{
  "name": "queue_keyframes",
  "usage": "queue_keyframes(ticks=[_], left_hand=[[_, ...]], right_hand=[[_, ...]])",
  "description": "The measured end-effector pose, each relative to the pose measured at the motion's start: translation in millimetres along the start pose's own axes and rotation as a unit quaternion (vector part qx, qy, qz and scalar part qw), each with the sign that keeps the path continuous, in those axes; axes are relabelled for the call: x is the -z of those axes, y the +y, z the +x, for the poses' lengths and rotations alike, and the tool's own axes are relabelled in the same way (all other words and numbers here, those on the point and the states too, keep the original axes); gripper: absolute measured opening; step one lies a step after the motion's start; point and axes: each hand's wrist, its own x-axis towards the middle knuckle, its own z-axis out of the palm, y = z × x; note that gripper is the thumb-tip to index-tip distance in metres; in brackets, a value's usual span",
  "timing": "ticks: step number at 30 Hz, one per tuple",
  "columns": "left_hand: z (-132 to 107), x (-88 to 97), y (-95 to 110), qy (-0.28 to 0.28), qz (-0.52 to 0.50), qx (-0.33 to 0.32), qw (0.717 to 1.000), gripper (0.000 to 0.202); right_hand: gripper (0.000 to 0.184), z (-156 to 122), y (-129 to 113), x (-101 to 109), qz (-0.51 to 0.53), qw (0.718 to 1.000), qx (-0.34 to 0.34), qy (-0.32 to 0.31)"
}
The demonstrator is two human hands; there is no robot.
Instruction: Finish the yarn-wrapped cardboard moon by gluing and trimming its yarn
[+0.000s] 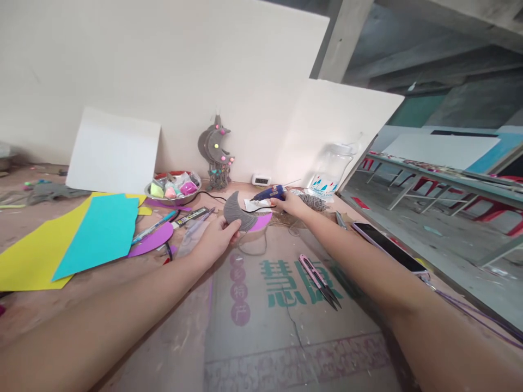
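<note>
My left hand [219, 235] pinches a crescent shape [237, 215] wound with grey yarn. Its right end [262, 220] is bare purple, and a loose strand of yarn curves below it. Farther right, my right hand [291, 204] has its fingers closed at a blue hot glue gun [269, 193], whose nozzle points left toward the crescent. A white paper pad [258, 205] lies under the gun. Behind my right hand sits a ball of grey yarn [314, 202]. Pink thread snips [318, 280] rest on the printed board in front.
Yellow [28, 256] and turquoise sheets [100, 234] lie left, near a bowl of colourful packets [174, 197]. A finished-looking moon ornament [216, 147] hangs against the white wall. A clear jar [330, 169], small clock [261, 180] and phone [390, 247] stand or lie around the right side.
</note>
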Motion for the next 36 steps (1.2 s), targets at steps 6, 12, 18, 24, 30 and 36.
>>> queue_keyframes(ticks=[6, 12, 18, 24, 30, 36], left_hand=[[3, 3.6, -4, 0.008, -0.027, 0.007, 1.000, 0.029], [3, 5.1, -5, 0.003, -0.023, -0.002, 1.000, 0.029], [1, 3.4, -2, 0.017, -0.013, 0.008, 1.000, 0.024], [3, 3.8, -3, 0.016, 0.022, -0.010, 1.000, 0.020], [0, 4.2, -3, -0.001, 0.070, -0.031, 0.997, 0.018], [-5, 2.4, 2, -0.004, 0.093, -0.033, 0.995, 0.051]], right_hand=[[0.042, -40, -4, 24, -0.002, 0.999, 0.039, 0.031], [0.036, -94, -36, 26, 0.023, 0.986, 0.143, -0.081], [0.029, -121, -67, 11, -0.041, 0.926, 0.336, -0.165], [0.011, -129, -70, 3, 0.008, 0.944, 0.296, -0.142], [0.011, -126, -77, 22, 0.180, 0.960, 0.199, -0.077], [0.015, -108, -68, 42, 0.214, 0.954, 0.174, -0.118]])
